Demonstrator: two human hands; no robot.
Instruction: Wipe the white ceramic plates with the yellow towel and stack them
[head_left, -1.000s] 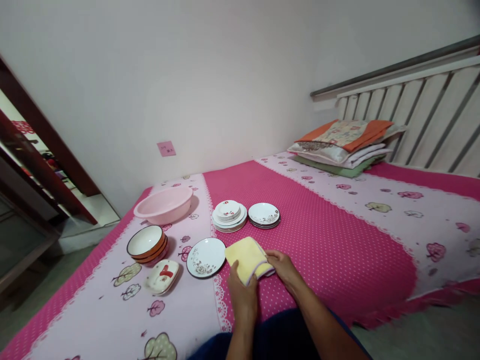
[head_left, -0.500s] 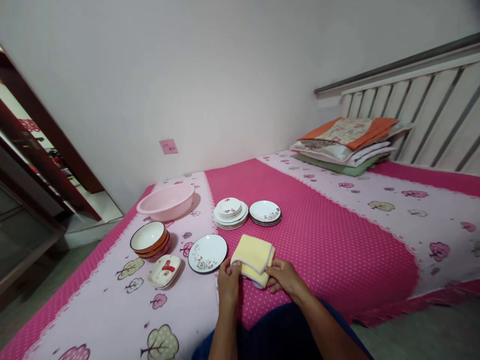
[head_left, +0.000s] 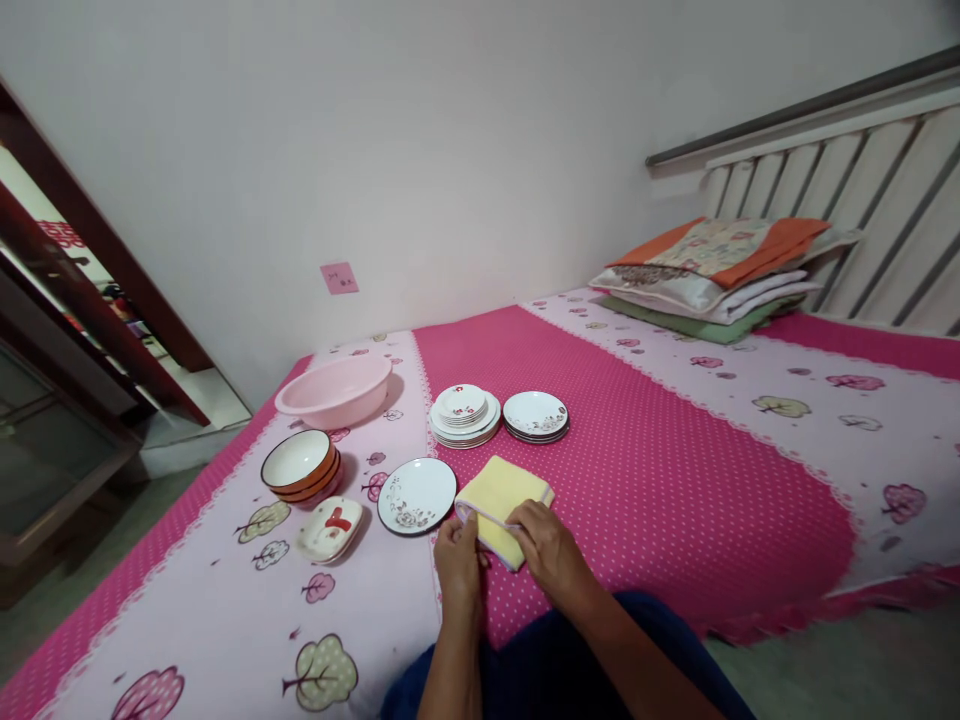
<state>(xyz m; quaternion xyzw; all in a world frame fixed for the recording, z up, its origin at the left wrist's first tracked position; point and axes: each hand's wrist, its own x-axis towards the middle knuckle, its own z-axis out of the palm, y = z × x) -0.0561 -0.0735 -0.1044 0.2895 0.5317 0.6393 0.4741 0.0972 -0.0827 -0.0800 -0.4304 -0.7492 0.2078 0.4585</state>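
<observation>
A yellow cloth [head_left: 502,490] with a pale edge lies folded on the bed in front of me. My left hand [head_left: 459,555] pinches its near left corner between thumb and fingers. With the fingers of my right hand [head_left: 544,540] I grip the upper layer's edge at the near right side. Just left of the cloth is a white plate [head_left: 417,497] with a dark rim and a flower print. Beyond the cloth stand a stack of white plates [head_left: 465,418] and a shorter stack of dark-rimmed plates [head_left: 535,415].
To the left are stacked orange-brown bowls [head_left: 300,468], a squarish dish [head_left: 330,530] with a red figure, and a pink basin [head_left: 334,395]. Folded bedding [head_left: 712,270] is piled at the far right by the white headboard [head_left: 885,215]. A wall closes off the far side.
My right hand has moved up and left, from the cloth's right corner onto its upper layer's edge. The left hand stays at the left corner. The view has shifted slightly.
</observation>
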